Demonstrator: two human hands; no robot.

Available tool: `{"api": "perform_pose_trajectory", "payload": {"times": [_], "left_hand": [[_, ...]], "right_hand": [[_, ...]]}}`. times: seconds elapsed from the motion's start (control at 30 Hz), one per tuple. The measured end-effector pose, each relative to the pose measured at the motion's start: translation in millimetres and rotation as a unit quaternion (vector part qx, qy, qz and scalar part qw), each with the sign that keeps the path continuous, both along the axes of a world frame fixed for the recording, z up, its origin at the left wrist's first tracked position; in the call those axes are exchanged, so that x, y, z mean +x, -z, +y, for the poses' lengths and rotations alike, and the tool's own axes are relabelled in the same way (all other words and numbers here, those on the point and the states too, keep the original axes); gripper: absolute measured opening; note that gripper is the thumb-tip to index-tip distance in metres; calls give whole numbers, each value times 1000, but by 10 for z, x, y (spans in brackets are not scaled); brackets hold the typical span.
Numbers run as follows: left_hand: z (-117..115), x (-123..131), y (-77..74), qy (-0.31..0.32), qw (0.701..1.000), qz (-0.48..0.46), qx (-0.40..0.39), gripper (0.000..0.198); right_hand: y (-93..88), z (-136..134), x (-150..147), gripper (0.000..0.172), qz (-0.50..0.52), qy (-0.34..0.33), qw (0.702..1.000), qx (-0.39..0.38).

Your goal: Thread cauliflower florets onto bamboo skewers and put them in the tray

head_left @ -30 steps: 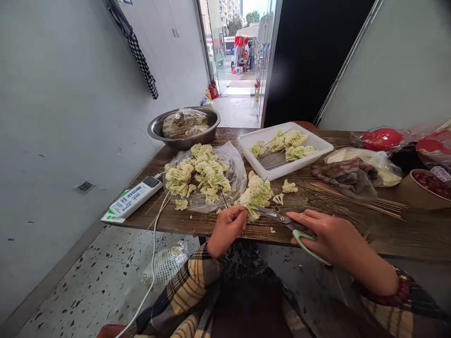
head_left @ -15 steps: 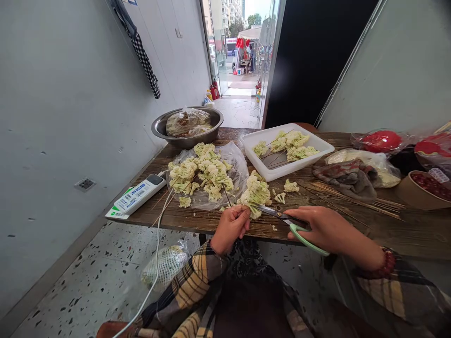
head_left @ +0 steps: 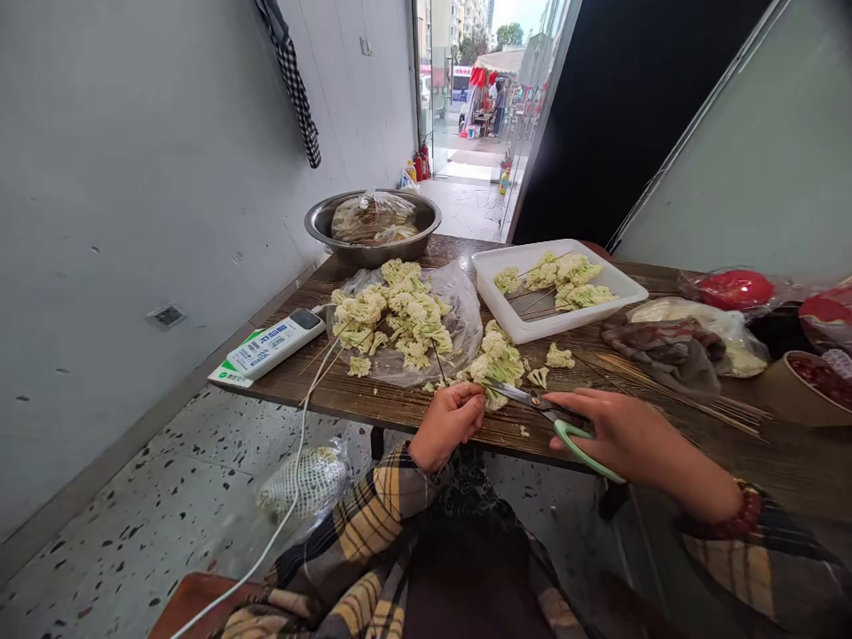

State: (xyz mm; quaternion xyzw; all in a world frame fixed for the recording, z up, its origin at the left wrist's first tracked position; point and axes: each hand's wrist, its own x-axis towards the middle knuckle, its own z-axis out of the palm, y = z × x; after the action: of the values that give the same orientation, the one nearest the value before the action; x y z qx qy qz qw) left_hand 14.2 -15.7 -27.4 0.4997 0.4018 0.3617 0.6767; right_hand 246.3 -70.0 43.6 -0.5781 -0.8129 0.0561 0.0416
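My left hand [head_left: 453, 422] is closed in a pinch at the stem end of a cauliflower piece [head_left: 498, 357] by the table's near edge. A thin dark skewer [head_left: 439, 364] slants up just behind these fingers. My right hand [head_left: 619, 435] grips scissors [head_left: 579, 442] with pale green handles. Their blades point left and reach the cauliflower close to my left fingertips; the tips are partly hidden there. Small loose florets [head_left: 560, 357] lie right of the piece. Beyond my left hand, a heap of cauliflower [head_left: 399, 311] rests on a clear plastic bag [head_left: 466, 306].
A white tray [head_left: 635, 290] holds skewered cauliflower. Behind the heap stands a metal basin [head_left: 319, 226] with a bagged bundle. Left is a white boxy device [head_left: 276, 344] with a cable. Bamboo skewers [head_left: 706, 404], a grey cloth [head_left: 672, 351] and a paper tub [head_left: 799, 399] lie right.
The whole view has shifted, so everything sits a little further right. Both hands keep their holds on the cauliflower and the scissors, with hardly any other movement.
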Motion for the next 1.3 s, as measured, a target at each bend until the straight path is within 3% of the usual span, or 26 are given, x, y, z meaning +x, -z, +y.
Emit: {"api": "perform_pose_trajectory", "payload": {"times": [0.17, 0.3, 0.43, 0.6, 0.87, 0.97, 1.07, 1.2, 1.3], "left_hand": [[-11, 28, 74, -9, 999, 12, 46, 26], [-21, 83, 103, -42, 983, 104, 147, 25], [-42, 142, 95, -77, 955, 180, 221, 27], [-48, 173, 86, -84, 942, 207, 250, 27], [-86, 185, 76, -73, 939, 200, 270, 25], [-62, 168, 80, -80, 951, 176, 240, 22], [-25, 141, 91, -88, 977, 109, 160, 19], [-12, 118, 72, -112, 993, -29, 37, 24], [-32, 101, 4, -113, 991, -70, 15, 32]], "right_hand": [[-78, 11, -40, 39, -36, 3, 999, 21], [-148, -17, -131, 34, -108, 14, 994, 17], [-332, -57, -313, 25, -186, 18, 982, -4], [-533, -59, -492, 22, -233, 29, 971, -44], [-450, -61, -543, 17, -234, 10, 972, -29], [-408, -63, -423, 17, -192, 0, 981, -12], [-319, -93, -195, 24, -91, -8, 995, 29], [-106, -179, 41, 36, 80, 62, 990, 94], [64, -263, 74, 39, 169, 126, 970, 119]]}}
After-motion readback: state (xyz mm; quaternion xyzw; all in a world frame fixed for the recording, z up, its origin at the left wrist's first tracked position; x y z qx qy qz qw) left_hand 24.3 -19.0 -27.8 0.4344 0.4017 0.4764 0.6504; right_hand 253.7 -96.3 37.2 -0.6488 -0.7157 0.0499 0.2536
